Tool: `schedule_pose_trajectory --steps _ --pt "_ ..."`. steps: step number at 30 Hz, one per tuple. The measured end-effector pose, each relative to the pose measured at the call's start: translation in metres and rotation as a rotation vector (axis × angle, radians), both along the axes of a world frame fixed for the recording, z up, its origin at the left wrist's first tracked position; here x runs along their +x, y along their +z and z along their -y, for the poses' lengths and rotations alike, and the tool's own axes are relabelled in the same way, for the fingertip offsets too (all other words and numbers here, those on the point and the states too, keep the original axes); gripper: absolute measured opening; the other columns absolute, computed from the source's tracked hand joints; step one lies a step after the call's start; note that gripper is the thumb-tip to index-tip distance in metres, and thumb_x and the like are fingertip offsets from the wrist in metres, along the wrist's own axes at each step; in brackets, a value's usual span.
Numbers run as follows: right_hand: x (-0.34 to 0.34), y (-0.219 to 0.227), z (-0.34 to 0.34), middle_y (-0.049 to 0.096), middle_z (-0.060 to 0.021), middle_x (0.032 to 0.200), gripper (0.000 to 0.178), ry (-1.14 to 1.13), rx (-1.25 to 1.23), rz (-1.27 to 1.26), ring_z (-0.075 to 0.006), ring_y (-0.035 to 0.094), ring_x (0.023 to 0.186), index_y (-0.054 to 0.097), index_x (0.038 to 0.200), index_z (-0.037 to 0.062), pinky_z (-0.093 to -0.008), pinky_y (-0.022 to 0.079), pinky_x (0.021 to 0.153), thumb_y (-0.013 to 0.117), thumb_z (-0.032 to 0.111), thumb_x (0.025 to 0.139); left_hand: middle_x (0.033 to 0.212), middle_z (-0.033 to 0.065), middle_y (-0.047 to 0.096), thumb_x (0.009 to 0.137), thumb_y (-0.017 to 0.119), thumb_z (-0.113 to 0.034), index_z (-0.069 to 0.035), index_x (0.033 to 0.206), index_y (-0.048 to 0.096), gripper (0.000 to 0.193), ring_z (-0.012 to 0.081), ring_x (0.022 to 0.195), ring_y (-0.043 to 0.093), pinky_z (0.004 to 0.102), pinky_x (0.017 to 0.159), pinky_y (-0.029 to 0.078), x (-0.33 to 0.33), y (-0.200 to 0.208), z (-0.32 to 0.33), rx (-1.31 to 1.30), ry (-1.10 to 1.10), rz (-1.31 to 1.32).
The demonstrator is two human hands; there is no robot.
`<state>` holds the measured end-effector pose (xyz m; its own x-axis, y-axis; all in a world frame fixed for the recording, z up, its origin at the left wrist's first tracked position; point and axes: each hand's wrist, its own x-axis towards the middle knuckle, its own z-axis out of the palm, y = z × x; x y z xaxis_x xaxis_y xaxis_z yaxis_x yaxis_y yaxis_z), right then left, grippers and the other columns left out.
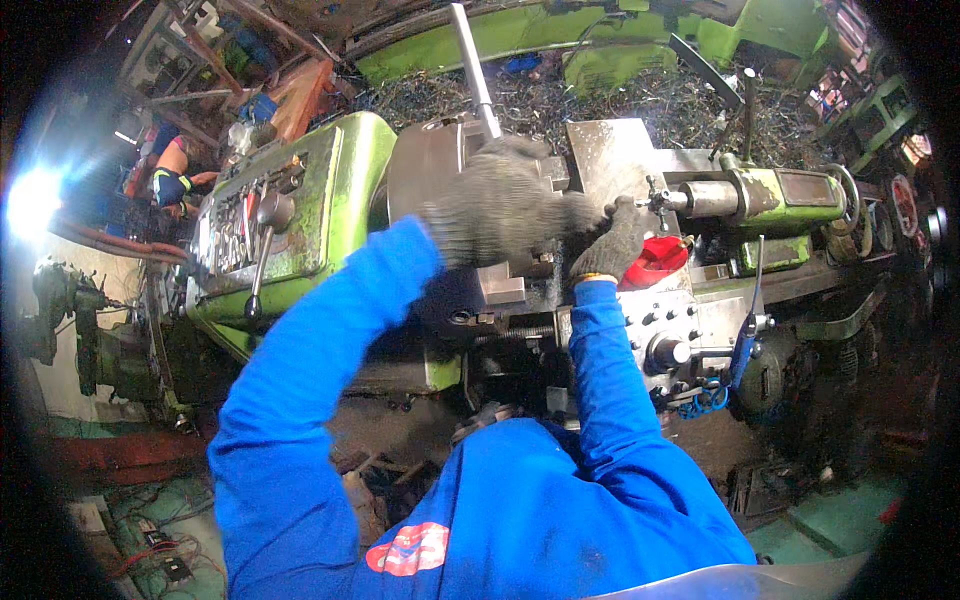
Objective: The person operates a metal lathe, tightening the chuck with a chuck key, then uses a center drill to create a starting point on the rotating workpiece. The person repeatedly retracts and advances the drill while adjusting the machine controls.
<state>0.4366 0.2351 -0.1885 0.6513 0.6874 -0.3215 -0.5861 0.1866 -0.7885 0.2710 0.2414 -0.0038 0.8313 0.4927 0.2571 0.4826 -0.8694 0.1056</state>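
My left hand (pixel 500 205), in a dark grey knitted glove, is smeared by motion in front of the round steel lathe chuck (pixel 415 165). A long bare metal bar (pixel 473 70) slants up and away from just behind it; whether the fingers grip it cannot be made out. My right hand (pixel 612 240), gloved alike, is closed with its fingers curled, just left of the tailstock's spindle end (pixel 665 198). What it holds, if anything, is hidden. A red plastic container (pixel 657 262) lies right beside that hand.
The green lathe headstock (pixel 345 190) carries loose tools and a lever (pixel 262 260) at left. The green tailstock (pixel 800 195) is at right. Below stands the carriage with a round knob (pixel 668 352). Metal shavings (pixel 620 105) cover the far side. Another person (pixel 172 175) is at far left.
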Motion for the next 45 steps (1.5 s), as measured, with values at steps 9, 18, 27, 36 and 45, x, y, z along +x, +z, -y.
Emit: schedule_pose_trajectory --steps 9,18,27,36,45 --pt "0.002 0.172 -0.061 0.071 -0.0073 0.102 0.034 0.097 0.454 0.372 -0.0169 0.066 0.089 0.070 0.116 0.0020 -0.0317 0.056 0.080 0.074 0.031 0.097 0.144 0.0436 0.037 0.093 0.061 -0.026 0.017 0.147 0.032 0.075 0.0597 0.138 0.039 0.0550 0.117 0.037 0.039 0.001 0.000 -0.002 0.720 -0.172" --pt "-0.023 0.185 -0.166 0.065 -0.0179 0.126 0.055 0.495 0.598 2.202 -0.0387 0.064 0.118 0.063 0.136 0.0204 -0.0483 0.054 0.100 0.069 0.008 0.083 0.097 0.0272 0.069 0.097 0.055 -0.015 0.005 0.113 0.066 0.028 0.0459 0.098 0.068 0.0668 0.118 0.026 0.021 -0.002 0.018 0.047 0.350 -0.639" --pt "-0.060 0.180 -0.228 0.066 -0.0230 0.097 0.029 1.272 0.861 2.354 -0.0453 0.062 0.096 0.074 0.086 0.0070 -0.0506 0.052 0.086 0.077 0.027 0.064 0.125 0.0339 0.065 0.090 0.063 -0.020 0.009 0.145 0.051 0.064 0.0495 0.104 0.067 0.0548 0.102 0.048 0.019 -0.082 -0.022 -0.131 0.814 -0.036" --pt "-0.056 0.171 -0.217 0.073 -0.0214 0.099 0.035 1.094 0.907 2.432 -0.0430 0.068 0.100 0.081 0.094 0.0110 -0.0489 0.055 0.089 0.082 0.035 0.068 0.109 0.0244 0.075 0.082 0.072 -0.029 -0.001 0.111 0.077 0.040 0.0427 0.101 0.072 0.0525 0.088 0.056 0.026 -0.057 -0.049 -0.185 0.938 0.045" --pt "-0.035 0.184 -0.189 0.074 -0.0213 0.106 0.025 0.993 0.507 2.565 -0.0403 0.071 0.102 0.079 0.102 0.0133 -0.0472 0.057 0.090 0.074 0.023 0.080 0.118 0.0249 0.072 0.077 0.072 -0.042 -0.004 0.117 0.076 0.056 0.0409 0.115 0.067 0.0501 0.099 0.052 0.003 -0.025 -0.048 -0.091 0.606 -0.269"
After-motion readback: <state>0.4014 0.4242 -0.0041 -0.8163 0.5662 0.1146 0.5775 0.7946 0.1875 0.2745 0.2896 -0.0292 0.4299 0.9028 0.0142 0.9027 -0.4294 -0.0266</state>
